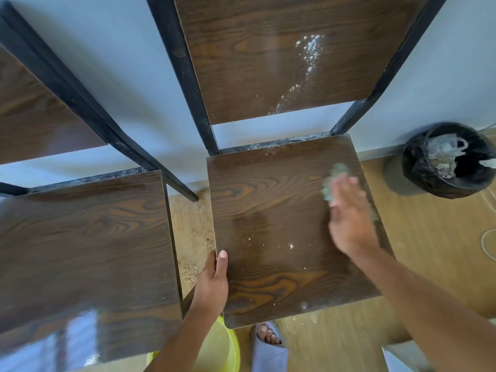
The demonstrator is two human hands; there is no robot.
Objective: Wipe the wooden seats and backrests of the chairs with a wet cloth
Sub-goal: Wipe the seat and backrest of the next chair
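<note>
Two dark wooden chairs with black metal frames stand side by side against a pale wall. My left hand (213, 280) grips the left edge of the right chair's seat (273, 226), thumb on top. My right hand (349, 213), blurred by motion, presses a pale green cloth (331, 181) flat on the seat's right side. White powdery specks streak the right chair's backrest (268, 57), and a few dot the seat. The left chair's seat (86, 245) looks glossy, and part of its backrest (35, 116) shows at the far left.
A black-lined waste bin (451, 162) with crumpled plastic stands on the wooden floor right of the chair. A yellow basin (225, 347) sits on the floor below my left arm. A foot in a grey sandal (268, 345) is beside it. Crumbs litter the floor (190, 237) between the chairs.
</note>
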